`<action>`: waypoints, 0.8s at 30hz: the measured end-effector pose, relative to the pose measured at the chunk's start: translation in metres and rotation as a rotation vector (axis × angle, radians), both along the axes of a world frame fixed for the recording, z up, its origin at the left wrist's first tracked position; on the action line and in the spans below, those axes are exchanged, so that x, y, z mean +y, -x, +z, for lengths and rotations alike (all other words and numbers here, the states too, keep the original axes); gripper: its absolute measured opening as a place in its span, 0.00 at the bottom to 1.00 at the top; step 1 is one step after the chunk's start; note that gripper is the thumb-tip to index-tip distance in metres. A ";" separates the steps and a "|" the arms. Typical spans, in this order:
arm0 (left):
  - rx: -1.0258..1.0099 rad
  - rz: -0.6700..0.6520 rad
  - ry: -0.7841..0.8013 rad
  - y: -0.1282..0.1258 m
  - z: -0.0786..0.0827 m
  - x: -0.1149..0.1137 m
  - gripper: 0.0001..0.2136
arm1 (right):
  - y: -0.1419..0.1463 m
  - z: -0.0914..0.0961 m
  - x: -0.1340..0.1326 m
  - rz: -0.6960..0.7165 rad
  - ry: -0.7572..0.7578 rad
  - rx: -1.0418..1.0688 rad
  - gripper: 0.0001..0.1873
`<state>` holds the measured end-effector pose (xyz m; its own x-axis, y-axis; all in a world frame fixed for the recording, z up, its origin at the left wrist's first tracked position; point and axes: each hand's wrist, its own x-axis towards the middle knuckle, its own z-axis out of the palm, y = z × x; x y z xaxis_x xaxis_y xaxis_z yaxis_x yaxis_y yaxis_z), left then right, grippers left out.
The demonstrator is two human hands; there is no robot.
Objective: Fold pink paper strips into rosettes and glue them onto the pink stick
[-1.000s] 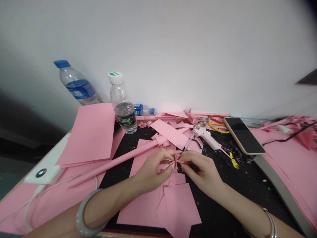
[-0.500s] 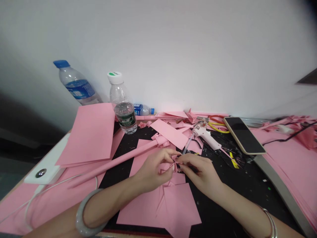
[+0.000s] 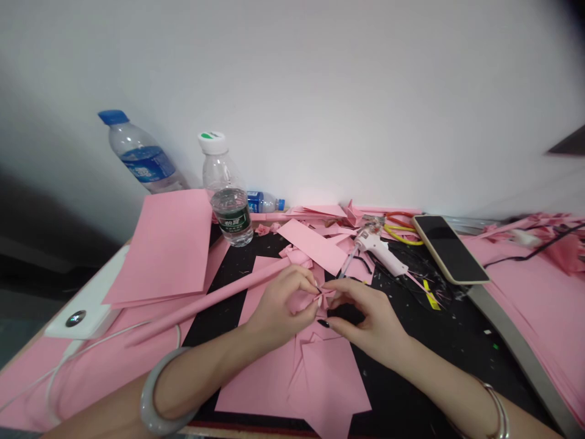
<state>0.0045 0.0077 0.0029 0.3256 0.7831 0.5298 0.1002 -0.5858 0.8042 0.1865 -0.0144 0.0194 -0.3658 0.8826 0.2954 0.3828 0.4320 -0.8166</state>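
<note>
A small folded pink paper flower (image 3: 325, 295) is held up between my two hands, above pink sheets. My left hand (image 3: 286, 302) pinches its left side between thumb and forefinger. My right hand (image 3: 372, 317) has its index fingertip on the flower's upper right, while the thumb is lowered and apart from the forefinger. Under the hands lie cut pink paper pieces (image 3: 336, 372) on a larger pink sheet. Just beyond my fingers rests a pink paper strip (image 3: 313, 244), and a rolled pink paper tube (image 3: 219, 299) runs diagonally to the left.
A white glue gun (image 3: 381, 251) lies behind my right hand, beside a phone (image 3: 450, 249). Water bottles (image 3: 231, 213) stand at back left near the wall. A white power bank (image 3: 86, 311) with a cable sits at left. Pink sheets (image 3: 525, 286) are stacked at right.
My right thumb has moved down and away from the forefinger, opening a wider gap. Both hands have shifted slightly, and the flower shows more plainly between them.
</note>
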 end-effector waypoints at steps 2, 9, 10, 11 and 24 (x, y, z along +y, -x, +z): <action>0.009 -0.009 0.004 0.000 0.001 0.000 0.09 | 0.001 -0.002 0.001 -0.029 0.029 0.005 0.12; -0.033 -0.009 0.205 -0.001 -0.004 0.001 0.03 | -0.001 -0.008 0.007 -0.032 0.162 0.078 0.07; -0.041 -0.018 0.266 -0.001 -0.005 0.001 0.03 | -0.001 -0.007 0.008 -0.039 0.169 0.059 0.06; -0.053 -0.024 0.327 -0.001 -0.006 0.001 0.02 | -0.001 -0.007 0.008 -0.044 0.171 0.028 0.06; -0.169 -0.052 0.698 -0.004 -0.004 0.005 0.08 | -0.004 -0.004 0.008 -0.039 0.064 -0.174 0.10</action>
<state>0.0089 0.0123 -0.0013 0.3299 0.9431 -0.0423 -0.0730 0.0702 0.9949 0.1904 -0.0062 0.0158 -0.3718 0.9119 0.1736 0.5362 0.3636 -0.7618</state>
